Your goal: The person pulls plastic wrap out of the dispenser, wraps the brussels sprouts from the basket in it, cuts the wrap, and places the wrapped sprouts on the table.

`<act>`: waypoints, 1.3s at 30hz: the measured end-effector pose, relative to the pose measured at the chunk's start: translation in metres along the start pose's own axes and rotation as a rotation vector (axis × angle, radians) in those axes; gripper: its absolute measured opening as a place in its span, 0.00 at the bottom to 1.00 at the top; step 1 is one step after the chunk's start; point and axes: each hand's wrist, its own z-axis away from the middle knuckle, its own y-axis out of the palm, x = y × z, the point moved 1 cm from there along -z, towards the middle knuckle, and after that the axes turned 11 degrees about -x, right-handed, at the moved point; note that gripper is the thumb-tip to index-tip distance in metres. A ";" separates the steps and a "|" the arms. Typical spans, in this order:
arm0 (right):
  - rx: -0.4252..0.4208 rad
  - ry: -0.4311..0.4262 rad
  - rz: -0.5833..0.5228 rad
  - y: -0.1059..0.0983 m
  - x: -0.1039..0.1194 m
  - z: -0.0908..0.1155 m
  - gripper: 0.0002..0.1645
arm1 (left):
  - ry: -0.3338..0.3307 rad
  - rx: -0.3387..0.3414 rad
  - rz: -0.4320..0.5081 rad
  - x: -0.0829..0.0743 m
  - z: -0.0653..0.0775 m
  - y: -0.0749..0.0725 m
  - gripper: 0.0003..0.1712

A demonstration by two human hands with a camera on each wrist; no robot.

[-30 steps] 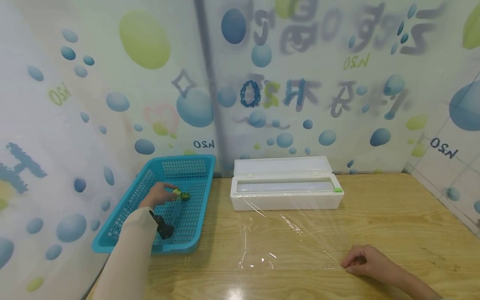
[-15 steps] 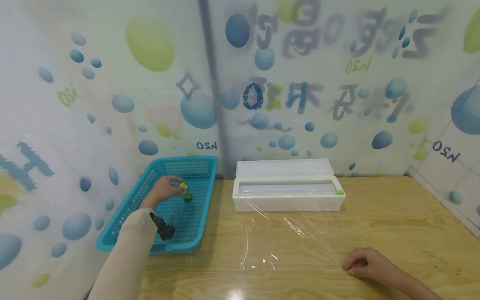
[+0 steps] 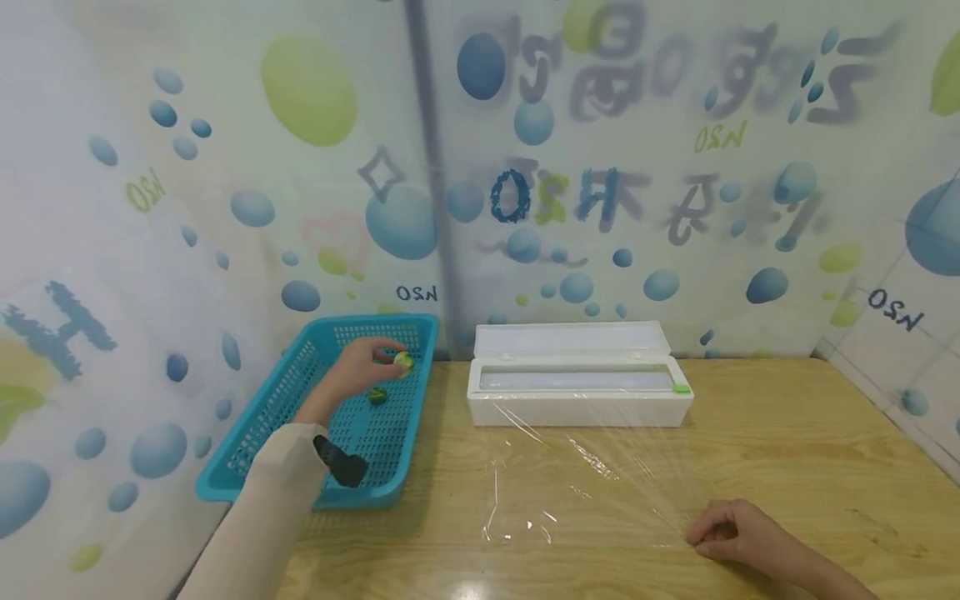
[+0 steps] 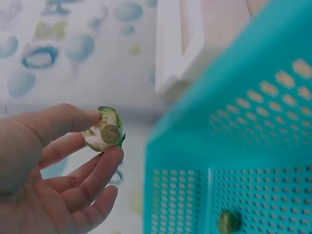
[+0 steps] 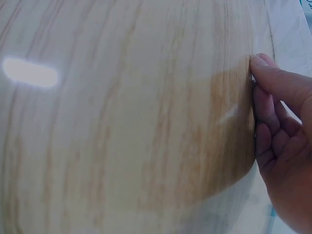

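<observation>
My left hand (image 3: 360,371) pinches a small green Brussels sprout (image 3: 403,363) between thumb and fingers, above the blue plastic basket (image 3: 408,433). Its pale cut stem end faces the camera in the left wrist view, where the sprout (image 4: 105,130) sits at the fingertips. A second Brussels sprout (image 3: 377,396) lies on the basket floor. At the front right, my right hand (image 3: 738,533) pinches the corner of a clear sheet of plastic wrap (image 3: 585,483). The sheet runs from the white wrap dispenser (image 3: 577,410) over the wooden table.
The dispenser's lid (image 3: 572,340) stands raised at the back, with a small green slide cutter (image 3: 681,388) at its right end. A patterned wall covering (image 3: 637,167) rises behind the wooden table (image 3: 787,442). The basket's rim stands between the left hand and the wrap.
My left hand has lifted one sprout from beside the other and moved it up and right, towards the basket's right rim. The right hand still holds the wrap corner in place.
</observation>
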 end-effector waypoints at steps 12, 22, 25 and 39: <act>-0.014 -0.055 -0.021 0.002 -0.007 0.002 0.05 | 0.094 0.051 0.062 -0.053 0.011 0.033 0.20; -0.009 -0.057 -0.029 0.003 -0.007 0.002 0.05 | 0.157 0.138 0.108 -0.071 0.023 0.073 0.20; -0.006 -0.054 -0.028 0.002 -0.007 0.001 0.05 | 0.184 0.140 0.122 -0.072 0.025 0.085 0.19; -0.016 -0.047 0.004 0.000 -0.004 0.000 0.05 | 0.172 0.213 0.269 -0.076 0.040 0.147 0.17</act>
